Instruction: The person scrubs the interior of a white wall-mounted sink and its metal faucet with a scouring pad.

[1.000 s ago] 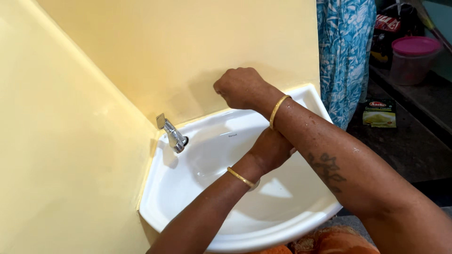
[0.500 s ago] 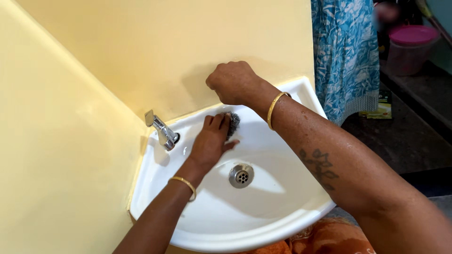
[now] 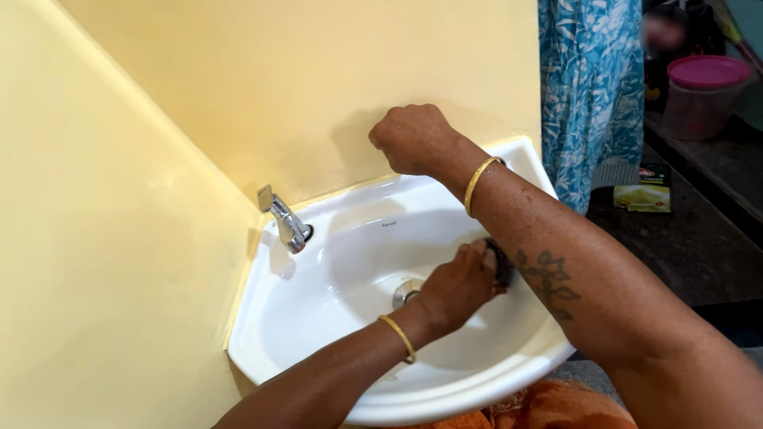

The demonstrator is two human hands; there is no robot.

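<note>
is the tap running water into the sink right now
No, the tap shows no stream, and the sink below it looks free of flowing water.

Sink [image 3: 318, 349] set in wall corner, walls at left and far side. Tap [image 3: 284, 220] at sink's far left rim. Drain [image 3: 404, 291] in basin middle. Left hand [image 3: 459, 286] inside basin, right of drain, scrubber [image 3: 502, 264] at its right. Right hand [image 3: 412, 139] against far wall, above sink's far rim, forearm crossing over left hand. Curtain [image 3: 592, 87] right of sink. Packet [image 3: 642, 191] on shelf right of curtain, tub [image 3: 699, 95] farther right and beyond.
</note>
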